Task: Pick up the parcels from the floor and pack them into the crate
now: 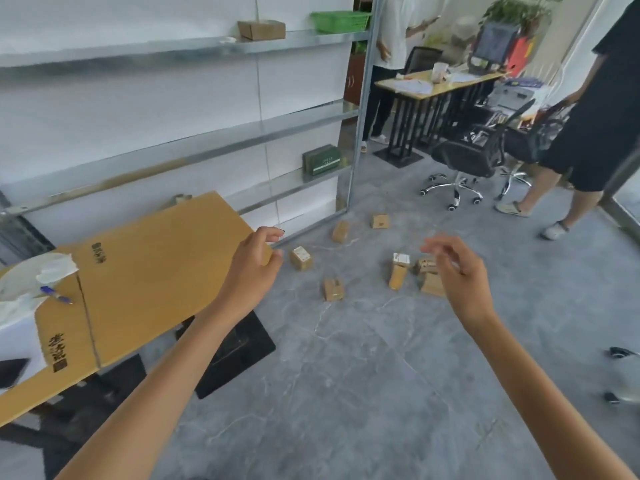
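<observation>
Seeing several parcels (301, 258) scattered on the floor (346, 375); my left hand (254, 268) fingers curl round what looks like one parcel (269, 256), right hand (457, 271) fingers slack, empty. No crate in view; I judge packing barely begun

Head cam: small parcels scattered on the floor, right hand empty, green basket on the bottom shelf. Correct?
Not quite. The head view shows the green basket on the top shelf, right of a cardboard box. What sits on a lower shelf is a dark green box. The rest holds: small parcels lie scattered on the floor, and the right hand is empty.
</observation>
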Available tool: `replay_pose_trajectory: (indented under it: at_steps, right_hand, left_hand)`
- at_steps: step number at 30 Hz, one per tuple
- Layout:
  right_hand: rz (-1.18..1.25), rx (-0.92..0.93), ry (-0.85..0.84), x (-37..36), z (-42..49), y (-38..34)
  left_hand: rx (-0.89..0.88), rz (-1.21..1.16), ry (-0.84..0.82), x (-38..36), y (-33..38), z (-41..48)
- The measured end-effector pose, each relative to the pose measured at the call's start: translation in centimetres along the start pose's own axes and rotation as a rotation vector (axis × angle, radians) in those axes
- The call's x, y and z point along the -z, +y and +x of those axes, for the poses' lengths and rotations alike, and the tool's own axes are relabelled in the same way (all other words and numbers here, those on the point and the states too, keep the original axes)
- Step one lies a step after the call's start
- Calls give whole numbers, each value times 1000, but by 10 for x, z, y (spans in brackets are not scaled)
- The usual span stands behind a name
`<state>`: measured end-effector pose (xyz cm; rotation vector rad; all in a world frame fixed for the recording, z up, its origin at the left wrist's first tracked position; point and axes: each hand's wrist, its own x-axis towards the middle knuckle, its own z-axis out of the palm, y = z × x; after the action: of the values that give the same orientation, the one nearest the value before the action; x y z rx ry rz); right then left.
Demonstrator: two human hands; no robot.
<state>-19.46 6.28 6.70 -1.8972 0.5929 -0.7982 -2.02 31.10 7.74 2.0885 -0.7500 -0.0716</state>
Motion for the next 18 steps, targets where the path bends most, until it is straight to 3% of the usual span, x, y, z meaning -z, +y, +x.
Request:
replay_pose_trajectory:
  at_steps: [10,18]
  right_hand:
    - [23,-8,31,18,59,35]
    - [-18,-94,53,11,155,102]
  left_hand:
    - [-36,-7,-51,-51,-4,78]
    - [-59,-37,-133,-131,-13,209]
